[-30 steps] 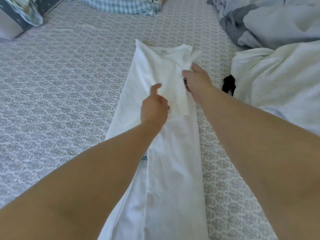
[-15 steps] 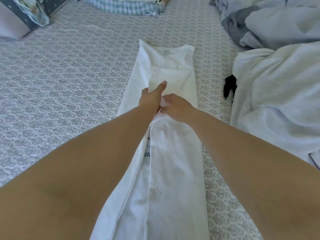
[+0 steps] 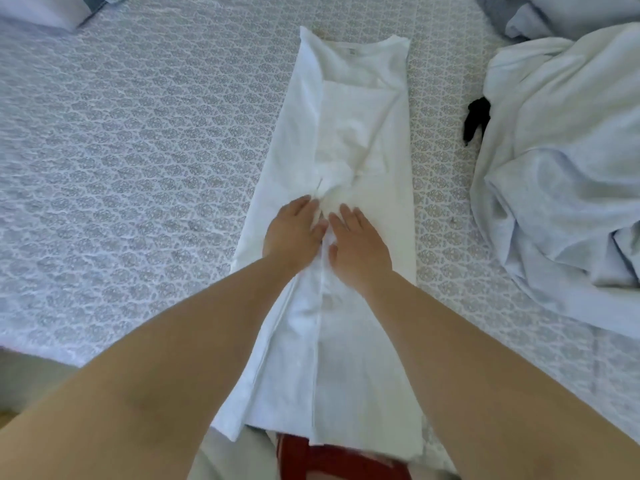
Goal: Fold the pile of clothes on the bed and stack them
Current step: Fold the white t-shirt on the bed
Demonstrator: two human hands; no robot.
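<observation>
Lying lengthwise down the middle of the bed, the long white cotton garment (image 3: 367,140), folded into a narrow strip, is running from its collar end at the far side to its hem, which is hanging slightly over the near edge of the bed. The bed is wearing a grey-and-white patterned quilted cover (image 3: 138,161).

Both hands are resting palm down on the middle of the strip, side by side and nearly touching. The left hand (image 3: 293,230) is lying flat with fingers straight and close together, pressing the left fold. The right hand (image 3: 358,244) is lying flat likewise, fingers straight and pointing away from the body, pressing the cloth just right of the centre seam. Neither hand is gripping anything. Just beyond the fingertips the white fabric is bunching into small wrinkles where a folded-in sleeve panel ends.

To the right of the strip, apart from it, a rumpled heap of pale white-blue clothes (image 3: 561,161) is sitting on the bed. A small black fabric piece (image 3: 476,119) is poking out at the heap's left edge, between heap and strip. Grey crumpled cloth (image 3: 498,15) is showing at the top right corner. A pale pillow corner (image 3: 41,12) is showing at the top left. Below the hem, off the bed, a red object (image 3: 311,459) is partly visible; what it is cannot be told.
</observation>
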